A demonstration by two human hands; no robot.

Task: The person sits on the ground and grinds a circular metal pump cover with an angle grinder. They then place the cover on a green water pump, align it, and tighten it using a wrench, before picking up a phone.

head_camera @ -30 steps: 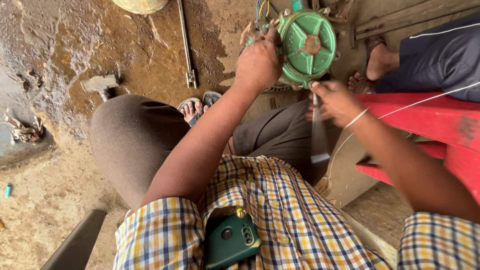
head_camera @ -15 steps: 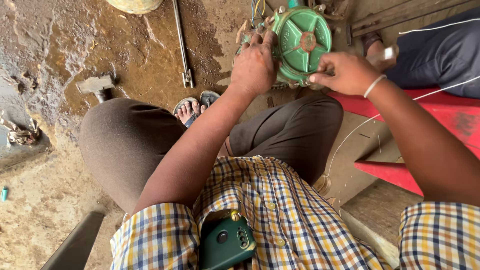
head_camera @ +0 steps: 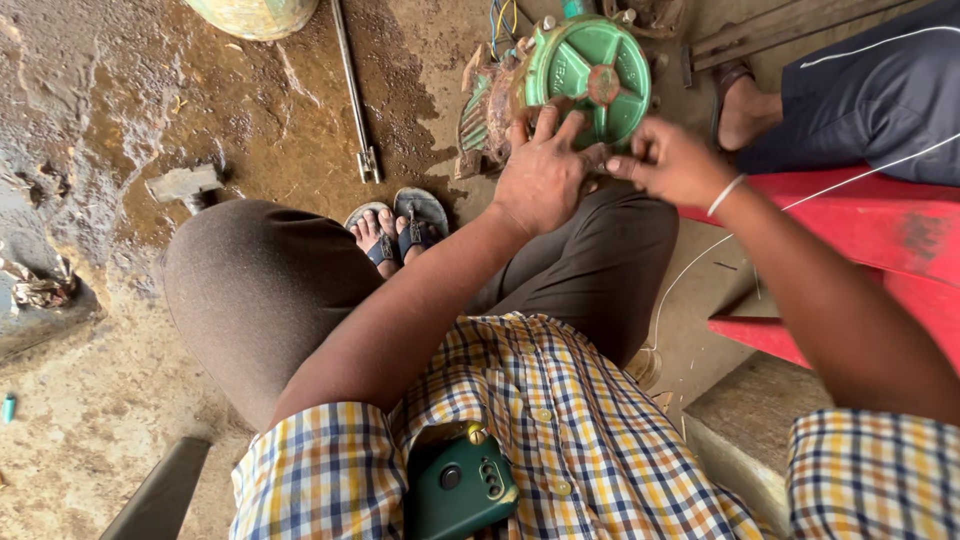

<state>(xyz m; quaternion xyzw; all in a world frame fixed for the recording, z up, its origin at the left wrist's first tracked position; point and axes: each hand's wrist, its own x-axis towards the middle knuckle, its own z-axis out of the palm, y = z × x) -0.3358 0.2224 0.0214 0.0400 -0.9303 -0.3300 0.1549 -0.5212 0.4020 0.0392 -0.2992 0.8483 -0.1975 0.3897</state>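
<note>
Green round metal motor end cover (head_camera: 590, 80), spoked and ribbed, sits at the upper centre of the frame on the wet brown floor (head_camera: 250, 130), fronting a rusty copper-wound motor body (head_camera: 490, 115); left hand (head_camera: 545, 175) is spread flat over the lower left rim of the cover, fingers splayed and pressing, steadying it rather than gripping; right hand (head_camera: 675, 160) comes in from the right with thumb and fingertips pinched together at the cover's lower edge, apparently on a thin white wire (head_camera: 850, 175) that trails off across the red plastic stool (head_camera: 880, 230); whether the pinch truly has the wire I cannot tell; my read is a fitting or wiring step at the rim, with the next move calling for a steady brace from the left and fine fingertip work from the right; coloured wire leads (head_camera: 503, 18) poke out above the motor; a long steel rod (head_camera: 352, 90) lies at upper left; for containers, a pale rounded vessel (head_camera: 252, 14) shows only its edge at the top, contents hidden; the checked shirt pocket (head_camera: 455, 470) at the bottom holds a dark green phone (head_camera: 462, 490); another person's foot (head_camera: 740, 110) rests at upper right.
</note>
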